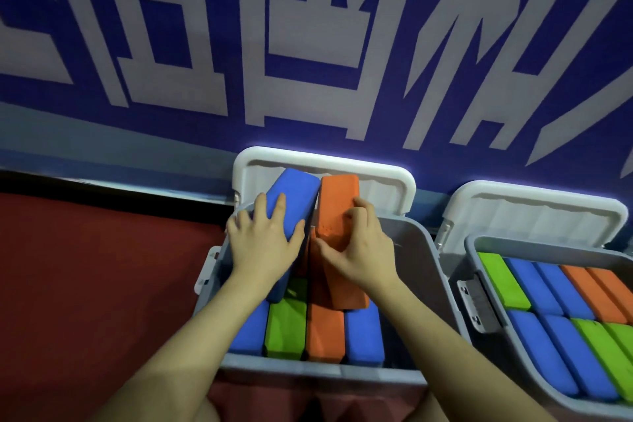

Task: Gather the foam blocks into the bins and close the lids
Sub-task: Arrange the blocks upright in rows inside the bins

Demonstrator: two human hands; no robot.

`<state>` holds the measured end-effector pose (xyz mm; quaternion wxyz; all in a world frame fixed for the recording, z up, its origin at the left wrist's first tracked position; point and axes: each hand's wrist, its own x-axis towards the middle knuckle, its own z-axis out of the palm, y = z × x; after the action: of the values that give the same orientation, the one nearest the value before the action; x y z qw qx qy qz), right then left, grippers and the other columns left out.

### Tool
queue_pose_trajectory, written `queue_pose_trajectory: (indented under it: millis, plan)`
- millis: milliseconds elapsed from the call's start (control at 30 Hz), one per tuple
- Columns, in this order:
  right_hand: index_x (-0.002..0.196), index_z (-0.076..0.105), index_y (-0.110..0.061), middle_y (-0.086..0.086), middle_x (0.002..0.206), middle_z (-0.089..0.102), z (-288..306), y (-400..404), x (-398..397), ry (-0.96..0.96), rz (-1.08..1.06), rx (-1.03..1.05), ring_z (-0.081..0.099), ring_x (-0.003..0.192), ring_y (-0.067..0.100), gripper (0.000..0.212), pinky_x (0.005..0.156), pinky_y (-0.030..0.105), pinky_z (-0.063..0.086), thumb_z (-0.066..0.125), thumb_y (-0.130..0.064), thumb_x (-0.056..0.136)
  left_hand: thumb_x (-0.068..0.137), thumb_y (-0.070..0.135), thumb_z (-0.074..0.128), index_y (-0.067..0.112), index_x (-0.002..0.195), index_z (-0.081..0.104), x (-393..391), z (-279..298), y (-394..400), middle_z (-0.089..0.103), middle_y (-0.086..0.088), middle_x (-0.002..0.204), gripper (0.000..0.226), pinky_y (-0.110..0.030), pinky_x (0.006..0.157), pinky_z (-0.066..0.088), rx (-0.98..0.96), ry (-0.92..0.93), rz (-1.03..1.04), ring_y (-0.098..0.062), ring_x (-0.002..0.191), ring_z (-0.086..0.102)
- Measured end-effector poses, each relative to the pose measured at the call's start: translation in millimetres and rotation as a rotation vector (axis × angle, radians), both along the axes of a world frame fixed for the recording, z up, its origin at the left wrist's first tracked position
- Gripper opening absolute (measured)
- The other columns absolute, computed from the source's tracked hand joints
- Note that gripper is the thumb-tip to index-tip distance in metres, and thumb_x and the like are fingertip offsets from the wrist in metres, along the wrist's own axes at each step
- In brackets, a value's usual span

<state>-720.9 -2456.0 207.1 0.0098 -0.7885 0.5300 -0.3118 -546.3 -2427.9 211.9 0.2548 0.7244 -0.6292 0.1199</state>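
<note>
Fingers [279,207] over blue block [294,188]; right hand [356,247] gripping orange block [337,199].

text: none readable | wall [308,44]: large white shapes on blue; not legible

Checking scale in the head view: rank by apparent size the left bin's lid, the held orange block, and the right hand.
1. Lid
2. Orange block, partly hidden by the hand
3. Right hand, nearer the camera, so its rank against the block is unsure
</note>
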Motion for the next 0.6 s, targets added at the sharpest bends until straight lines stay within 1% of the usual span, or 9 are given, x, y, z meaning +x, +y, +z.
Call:
queue_pose_trajectory:
  millis: [100,167,200,267,333,433,500,533,600]
  plan:
    - [0.12,0.042,-0.021,0.011,0.134,0.049,4,7,-7,0.094,-0.026,-0.032,0.059,0.099,0.036,0.063,0.066,0.041,0.054,0.053,-0.06,0.071,0.077,0.051,0.037,0.005,0.103,0.072,6,9,-3,0.064,-0.018,0.089,0.064,-0.038,0.056,0.048,0.002,-0.11,-0.058,-0.035,0.063,0.059]
    - [0.121,0.055,-0.021,0.012,0.127,0.053,10,13,-15,0.161,-0.061,-0.098,0.058,0.091,0.039,0.062,0.068,0.042,0.053,0.051,-0.058,0.07,0.076,0.051,0.043,0.003,0.098,0.071,9,14,-4,0.062,-0.017,0.085,0.06,-0.037,0.053,0.046,0.028,-0.187,-0.09,-0.034,0.062,0.058]
    - [0.114,0.059,-0.019,0.011,0.123,0.054,14,15,-19,0.19,-0.079,-0.112,0.057,0.088,0.039,0.059,0.067,0.042,0.051,0.05,-0.058,0.07,0.076,0.049,0.052,0.002,0.098,0.069,10,18,-4,0.062,-0.018,0.089,0.055,-0.037,0.054,0.046,0.061,-0.206,-0.11,-0.035,0.064,0.058]
    - [0.1,0.058,-0.018,0.008,0.12,0.053,21,14,-25,0.237,-0.116,-0.094,0.055,0.085,0.036,0.054,0.064,0.04,0.049,0.048,-0.063,0.072,0.079,0.046,0.062,0.003,0.106,0.061,7,28,-3,0.057,-0.017,0.111,0.051,-0.039,0.064,0.045,0.172,-0.194,-0.141,-0.036,0.08,0.057]
    - [0.099,0.052,-0.019,0.007,0.13,0.047,24,12,-29,0.275,-0.128,-0.019,0.054,0.093,0.036,0.054,0.062,0.038,0.048,0.047,-0.068,0.076,0.085,0.051,0.053,0.009,0.121,0.046,4,37,-6,0.043,-0.011,0.13,0.056,-0.037,0.073,0.041,0.237,-0.185,-0.134,-0.034,0.098,0.052]
    - [0.126,0.043,-0.022,0.005,0.156,0.021,22,10,-36,0.27,-0.158,0.108,0.049,0.113,0.037,0.058,0.073,0.04,0.05,0.053,-0.06,0.084,0.088,0.058,0.043,0.022,0.146,0.018,3,43,-14,0.023,-0.011,0.145,0.073,-0.037,0.081,0.042,0.365,-0.165,-0.178,-0.036,0.11,0.05]
    - [0.147,0.028,-0.027,0.004,0.161,0.01,23,10,-41,0.287,-0.161,0.149,0.048,0.118,0.039,0.072,0.086,0.043,0.048,0.051,-0.059,0.087,0.09,0.061,0.039,0.034,0.152,-0.001,4,43,-20,0.008,-0.014,0.154,0.079,-0.04,0.089,0.044,0.509,-0.14,-0.194,-0.041,0.116,0.05]
    - [0.151,0.02,-0.029,0.005,0.162,0.006,25,10,-44,0.296,-0.155,0.173,0.047,0.12,0.041,0.075,0.094,0.045,0.046,0.05,-0.059,0.089,0.09,0.061,0.037,0.036,0.152,-0.002,3,43,-22,0.005,-0.015,0.156,0.077,-0.04,0.092,0.044,0.539,-0.141,-0.195,-0.041,0.118,0.05]
    - [0.153,0.018,-0.028,0.009,0.161,0.006,26,9,-51,0.3,-0.13,0.211,0.043,0.122,0.045,0.074,0.103,0.048,0.038,0.049,-0.056,0.091,0.092,0.058,0.036,0.034,0.153,0.004,-3,42,-24,0.015,-0.016,0.153,0.073,-0.04,0.094,0.043,0.5,-0.173,-0.192,-0.039,0.115,0.053]
